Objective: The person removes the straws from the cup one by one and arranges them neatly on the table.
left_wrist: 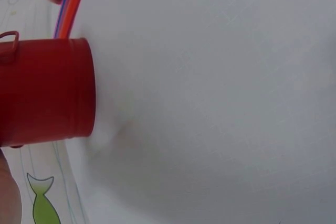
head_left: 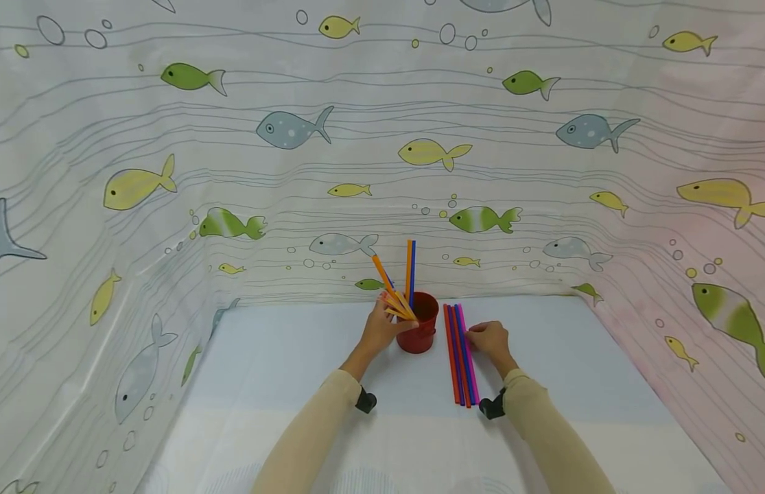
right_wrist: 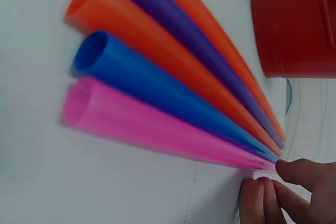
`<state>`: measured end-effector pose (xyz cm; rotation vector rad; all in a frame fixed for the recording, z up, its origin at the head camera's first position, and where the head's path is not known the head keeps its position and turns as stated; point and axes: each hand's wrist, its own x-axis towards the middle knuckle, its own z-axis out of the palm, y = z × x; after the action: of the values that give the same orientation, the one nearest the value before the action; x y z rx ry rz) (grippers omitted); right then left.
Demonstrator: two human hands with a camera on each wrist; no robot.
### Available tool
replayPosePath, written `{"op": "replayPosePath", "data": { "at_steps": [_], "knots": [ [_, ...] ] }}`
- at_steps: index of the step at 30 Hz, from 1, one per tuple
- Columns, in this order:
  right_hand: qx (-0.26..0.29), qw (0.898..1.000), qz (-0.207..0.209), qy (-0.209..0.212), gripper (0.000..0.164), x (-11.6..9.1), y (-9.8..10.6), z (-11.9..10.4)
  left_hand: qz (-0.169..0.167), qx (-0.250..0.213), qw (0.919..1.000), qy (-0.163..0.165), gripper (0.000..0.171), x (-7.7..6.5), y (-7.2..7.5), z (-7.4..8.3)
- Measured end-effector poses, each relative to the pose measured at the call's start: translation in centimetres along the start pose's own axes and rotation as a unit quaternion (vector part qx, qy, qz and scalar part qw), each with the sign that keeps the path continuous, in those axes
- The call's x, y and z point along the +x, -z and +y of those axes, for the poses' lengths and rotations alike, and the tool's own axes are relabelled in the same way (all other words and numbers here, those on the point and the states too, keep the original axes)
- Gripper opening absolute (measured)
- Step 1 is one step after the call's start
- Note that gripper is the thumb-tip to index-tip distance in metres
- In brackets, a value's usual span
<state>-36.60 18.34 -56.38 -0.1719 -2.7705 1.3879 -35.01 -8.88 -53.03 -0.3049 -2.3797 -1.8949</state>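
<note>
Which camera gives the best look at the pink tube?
The right wrist view: the pink tube lies close up, its open end visible. The head view shows it small; the left wrist view leaves it unclear.

White, flat tabletop with a matte surface (head_left: 283,357); faint blue line pattern at the near edge. Standing upright on it, toward the back: round red bucket (head_left: 417,341), shiny side. Just right of it, seen from the person's side, not touching: five straight hollow plastic-looking tubes lying flat, side by side, long ends toward the near edge. Order outward from bucket: outer orange-red tube (right_wrist: 194,3), purple tube (right_wrist: 173,22), inner orange-red tube (right_wrist: 157,43), blue tube (right_wrist: 157,90), pink tube (right_wrist: 147,121). Near ends slightly uneven.
</note>
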Motion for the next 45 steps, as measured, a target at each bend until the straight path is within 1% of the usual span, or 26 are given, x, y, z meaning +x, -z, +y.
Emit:
{"op": "replayPosePath", "data": {
  "at_steps": [4, 6, 7, 11, 15, 18, 22, 23, 27, 30, 33, 35, 39, 45],
  "knots": [
    [-0.028, 0.999, 0.018, 0.02, 0.023, 0.2, 0.2, -0.5, 0.001, 0.003, 1.0, 0.0, 0.082, -0.1, 0.0, -0.2],
    [-0.026, 0.999, 0.027, 0.033, 0.022, 0.4, 0.4, -1.0, 0.001, 0.002, 1.0, 0.0, 0.082, -0.1, -0.1, -0.2],
    [-0.016, 0.999, 0.029, 0.037, 0.022, 0.5, 0.5, -1.4, 0.0, -0.002, 1.0, 0.0, 0.082, 0.0, 0.0, -0.3],
    [0.007, 0.997, 0.038, 0.063, 0.022, 1.1, 1.2, -3.5, -0.001, -0.011, 0.9999, -0.005, 0.082, 0.0, 0.0, -0.3],
    [0.01, 0.994, 0.041, 0.1, 0.023, 1.5, 2.0, -6.0, -0.014, -0.008, 0.9999, 0.006, 0.079, -0.7, 0.4, 1.8],
    [0.003, 0.992, 0.044, 0.122, 0.024, 1.8, 2.6, -7.9, -0.021, -0.008, 0.9996, 0.018, 0.081, -0.8, 0.4, 2.2],
    [0.004, 0.988, 0.046, 0.146, 0.026, 2.5, 2.9, -10.0, -0.012, -0.013, 0.9998, 0.013, 0.084, 0.1, 0.1, 0.2],
    [0.009, 0.987, 0.046, 0.153, 0.026, 2.6, 2.8, -10.4, -0.01, -0.012, 0.9998, 0.011, 0.084, 0.2, 0.0, 0.0],
    [0.044, 0.983, 0.038, 0.172, 0.025, 2.5, 2.1, -12.1, -0.007, -0.006, 0.9999, 0.01, 0.084, 0.2, 0.1, -0.1],
    [0.067, 0.981, 0.026, 0.179, 0.025, 2.2, 1.1, -13.0, -0.005, 0.001, 1.0, 0.006, 0.083, 0.2, 0.1, 0.0],
    [0.077, 0.979, 0.017, 0.187, 0.026, 2.1, -0.1, -13.6, 0.001, 0.005, 1.0, -0.001, 0.082, 0.1, 0.4, 0.0],
    [0.081, 0.979, 0.015, 0.186, 0.027, 2.0, -0.9, -13.9, 0.006, 0.01, 0.9999, -0.004, 0.08, 0.1, 0.4, 0.1],
    [0.088, 0.98, 0.014, 0.176, 0.03, 2.0, -2.0, -14.1, 0.004, 0.017, 0.9998, -0.009, 0.079, 0.0, 0.1, 0.2],
    [0.093, 0.981, 0.016, 0.17, 0.028, 2.0, -3.1, -14.5, 0.005, 0.018, 0.9998, -0.004, 0.081, -0.1, 0.0, 0.4]
  ]
}}
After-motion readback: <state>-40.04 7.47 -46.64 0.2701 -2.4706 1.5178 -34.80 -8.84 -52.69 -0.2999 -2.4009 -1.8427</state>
